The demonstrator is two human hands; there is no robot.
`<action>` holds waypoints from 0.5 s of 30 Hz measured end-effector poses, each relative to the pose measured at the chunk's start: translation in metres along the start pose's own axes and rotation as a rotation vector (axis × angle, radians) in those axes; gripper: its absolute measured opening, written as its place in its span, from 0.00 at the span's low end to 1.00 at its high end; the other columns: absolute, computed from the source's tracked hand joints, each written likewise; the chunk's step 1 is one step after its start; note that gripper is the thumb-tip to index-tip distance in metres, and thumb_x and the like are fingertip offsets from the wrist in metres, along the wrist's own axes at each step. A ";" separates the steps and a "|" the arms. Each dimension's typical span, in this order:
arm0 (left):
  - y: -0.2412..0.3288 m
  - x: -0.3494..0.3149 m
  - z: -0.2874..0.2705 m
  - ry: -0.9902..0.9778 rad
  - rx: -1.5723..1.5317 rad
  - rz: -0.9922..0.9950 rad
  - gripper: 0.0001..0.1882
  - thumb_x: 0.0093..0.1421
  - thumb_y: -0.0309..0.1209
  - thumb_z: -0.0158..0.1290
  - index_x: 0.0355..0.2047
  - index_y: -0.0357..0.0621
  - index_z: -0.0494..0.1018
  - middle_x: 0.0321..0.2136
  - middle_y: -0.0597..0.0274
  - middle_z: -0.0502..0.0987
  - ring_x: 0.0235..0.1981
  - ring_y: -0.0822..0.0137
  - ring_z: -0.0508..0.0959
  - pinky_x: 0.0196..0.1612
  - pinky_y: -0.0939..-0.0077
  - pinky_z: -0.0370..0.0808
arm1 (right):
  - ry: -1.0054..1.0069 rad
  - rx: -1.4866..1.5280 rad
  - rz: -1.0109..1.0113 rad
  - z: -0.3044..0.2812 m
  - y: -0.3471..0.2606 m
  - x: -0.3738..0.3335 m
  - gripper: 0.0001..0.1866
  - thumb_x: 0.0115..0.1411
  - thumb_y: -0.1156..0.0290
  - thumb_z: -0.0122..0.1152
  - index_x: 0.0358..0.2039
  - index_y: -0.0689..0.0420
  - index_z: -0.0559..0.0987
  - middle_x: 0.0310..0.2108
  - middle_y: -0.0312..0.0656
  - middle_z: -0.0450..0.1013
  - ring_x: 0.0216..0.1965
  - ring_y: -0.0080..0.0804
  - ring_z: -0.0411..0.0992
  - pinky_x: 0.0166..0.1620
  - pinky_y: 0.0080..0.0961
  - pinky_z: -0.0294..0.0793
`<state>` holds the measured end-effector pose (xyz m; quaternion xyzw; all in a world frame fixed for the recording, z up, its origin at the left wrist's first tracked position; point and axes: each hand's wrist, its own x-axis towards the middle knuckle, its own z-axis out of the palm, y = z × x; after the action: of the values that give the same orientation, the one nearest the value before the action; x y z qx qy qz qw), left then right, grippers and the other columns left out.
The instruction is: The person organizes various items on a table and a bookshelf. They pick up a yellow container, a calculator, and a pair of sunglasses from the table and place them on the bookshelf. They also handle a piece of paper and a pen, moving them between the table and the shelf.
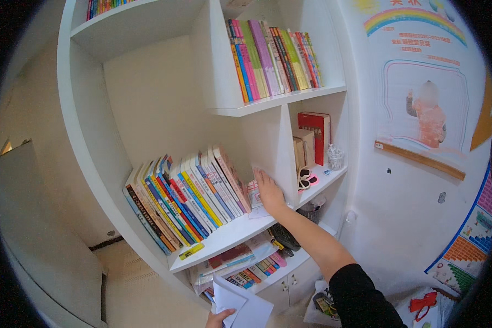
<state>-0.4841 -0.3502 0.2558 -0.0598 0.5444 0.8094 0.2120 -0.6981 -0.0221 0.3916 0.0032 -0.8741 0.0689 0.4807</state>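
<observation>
1. Head view: the left hand [220,318] is at the lower edge, its thumb laid over white papers [245,306]; the papers are pinched between that thumb and the fingers beneath, which are mostly hidden.
2. The right hand [270,194] reaches onto the middle shelf [224,239], fingers stretched out and lying close together beside the upright divider [268,142]. Its thumb is hidden, so I cannot tell whether it grips anything.
3. A small printed bundle [252,192] sits just left of those fingers, partly covered by them, at the right end of the row of books [186,197].
4. Counted: two hands, one printed bundle, and at least two layers of white papers; the exact number of sheets cannot be told.
5. That one row holds more than a dozen books, mostly leaning. One yellow object [192,251] lies at the shelf's front edge.
6. Right of the divider stands one thick red book [323,136].
</observation>
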 end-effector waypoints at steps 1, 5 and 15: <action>0.001 -0.001 0.000 -0.002 -0.004 0.006 0.24 0.44 0.26 0.56 0.43 0.32 0.67 0.36 0.55 0.73 0.39 0.60 0.72 0.43 0.70 0.70 | 0.045 -0.069 -0.055 -0.005 -0.002 0.003 0.30 0.44 0.77 0.55 0.51 0.59 0.60 0.42 0.49 0.66 0.42 0.44 0.66 0.42 0.34 0.69; 0.002 0.001 -0.004 0.009 -0.005 -0.028 0.24 0.44 0.25 0.56 0.44 0.31 0.66 0.36 0.55 0.73 0.39 0.60 0.72 0.43 0.70 0.70 | -0.138 -0.191 -0.065 -0.018 0.002 0.008 0.18 0.44 0.73 0.54 0.39 0.60 0.73 0.37 0.47 0.69 0.39 0.41 0.68 0.40 0.31 0.69; 0.005 -0.005 0.002 -0.025 0.004 -0.014 0.26 0.44 0.25 0.55 0.46 0.32 0.64 0.38 0.54 0.72 0.40 0.60 0.72 0.44 0.69 0.70 | -0.578 0.111 0.115 -0.037 0.006 -0.036 0.23 0.52 0.59 0.52 0.41 0.66 0.71 0.42 0.56 0.67 0.46 0.49 0.65 0.49 0.35 0.64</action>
<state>-0.4813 -0.3518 0.2623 -0.0530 0.5428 0.8076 0.2243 -0.6477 -0.0134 0.3800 -0.0003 -0.9684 0.1401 0.2064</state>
